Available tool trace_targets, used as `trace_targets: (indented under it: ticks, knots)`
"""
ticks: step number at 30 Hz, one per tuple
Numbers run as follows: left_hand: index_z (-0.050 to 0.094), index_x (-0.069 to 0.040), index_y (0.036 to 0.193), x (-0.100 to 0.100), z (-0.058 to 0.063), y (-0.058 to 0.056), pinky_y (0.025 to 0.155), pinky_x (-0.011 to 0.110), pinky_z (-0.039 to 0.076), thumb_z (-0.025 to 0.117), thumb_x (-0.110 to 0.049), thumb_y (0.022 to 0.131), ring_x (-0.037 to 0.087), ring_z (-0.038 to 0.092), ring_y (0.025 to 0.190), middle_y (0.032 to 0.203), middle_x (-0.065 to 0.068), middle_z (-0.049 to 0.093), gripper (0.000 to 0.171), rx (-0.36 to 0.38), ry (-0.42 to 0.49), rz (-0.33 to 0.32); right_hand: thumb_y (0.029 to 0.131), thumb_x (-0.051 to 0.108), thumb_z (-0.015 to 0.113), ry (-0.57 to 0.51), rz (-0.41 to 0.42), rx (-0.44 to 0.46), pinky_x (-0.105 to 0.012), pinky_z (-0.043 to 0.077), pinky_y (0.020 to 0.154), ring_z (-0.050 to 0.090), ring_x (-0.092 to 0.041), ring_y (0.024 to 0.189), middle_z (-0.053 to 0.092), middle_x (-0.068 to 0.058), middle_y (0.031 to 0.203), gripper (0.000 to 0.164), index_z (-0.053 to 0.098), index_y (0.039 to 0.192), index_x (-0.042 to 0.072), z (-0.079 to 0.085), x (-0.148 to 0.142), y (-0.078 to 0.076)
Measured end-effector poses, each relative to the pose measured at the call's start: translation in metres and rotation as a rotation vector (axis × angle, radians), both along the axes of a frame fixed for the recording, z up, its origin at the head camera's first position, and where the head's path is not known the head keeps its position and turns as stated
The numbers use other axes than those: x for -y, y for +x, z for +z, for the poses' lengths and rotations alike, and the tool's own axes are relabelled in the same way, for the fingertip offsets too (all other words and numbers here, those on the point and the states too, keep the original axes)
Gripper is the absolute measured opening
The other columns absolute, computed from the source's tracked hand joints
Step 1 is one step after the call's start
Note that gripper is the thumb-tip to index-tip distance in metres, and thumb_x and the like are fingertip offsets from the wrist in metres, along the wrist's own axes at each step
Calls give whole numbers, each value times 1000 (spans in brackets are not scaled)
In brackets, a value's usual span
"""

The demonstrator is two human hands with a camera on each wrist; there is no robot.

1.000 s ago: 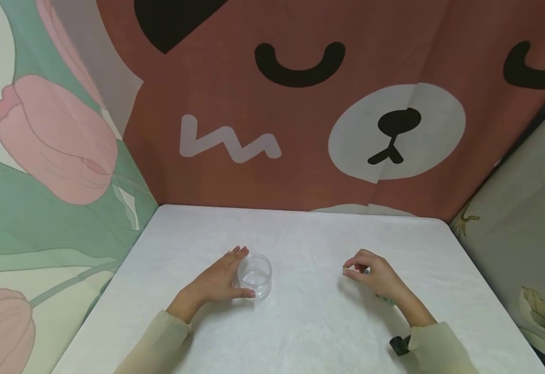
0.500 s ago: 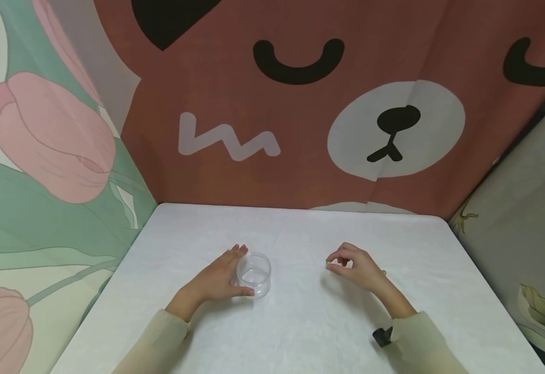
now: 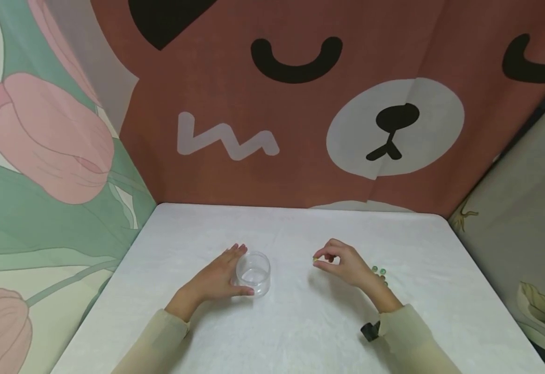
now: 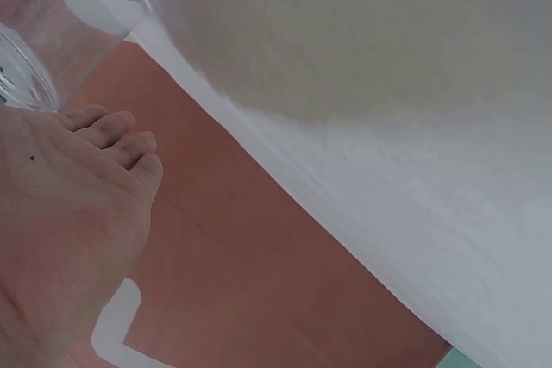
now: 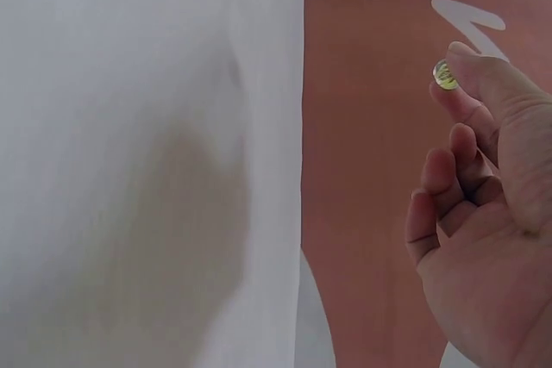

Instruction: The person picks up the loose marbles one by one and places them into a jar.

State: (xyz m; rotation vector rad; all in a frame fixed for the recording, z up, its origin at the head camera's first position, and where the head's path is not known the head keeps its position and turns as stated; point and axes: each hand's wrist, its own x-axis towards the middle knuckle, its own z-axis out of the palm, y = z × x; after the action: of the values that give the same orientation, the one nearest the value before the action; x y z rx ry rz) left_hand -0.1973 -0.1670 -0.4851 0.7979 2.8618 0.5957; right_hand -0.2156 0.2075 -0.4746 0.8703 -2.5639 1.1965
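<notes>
Pinching small yellow-green glass-like marble (image 5: pixel 444 75) between thumb and index fingertip, right hand (image 3: pixel 346 265) hangs above white table (image 3: pixel 295 332), between clear jar (image 3: pixel 254 274) at left and loose green marbles (image 3: pixel 382 271) at right, partly hidden behind wrist. Fingertip hold probably suits tiny slick ball; other fingers curl loosely aside. Left hand (image 3: pixel 215 278) spread wide at jar's left, fingers straight toward far side, thumb across near side, likely steadying light container; firmness of contact cannot be told. Jar upright, mouth up.
</notes>
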Motion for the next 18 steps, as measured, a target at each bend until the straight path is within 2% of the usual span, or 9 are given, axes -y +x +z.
trace_targets:
  ticks: [7,18]
  knots:
    - [26,-2,159,-1,1,1,127,48,20,69,-74,79,32,20,155,166,17,26,115,1,-2,-1,84,15,84,-34,15,0,-39,54,64,56,-11,76,59,7,82,13,79,97,15,1,12,-1]
    - [25,-4,160,-2,2,2,126,50,22,70,-73,80,31,19,155,166,16,25,115,23,24,13,85,17,83,-64,9,42,-37,54,66,55,-9,77,59,9,82,11,79,95,17,3,35,0]
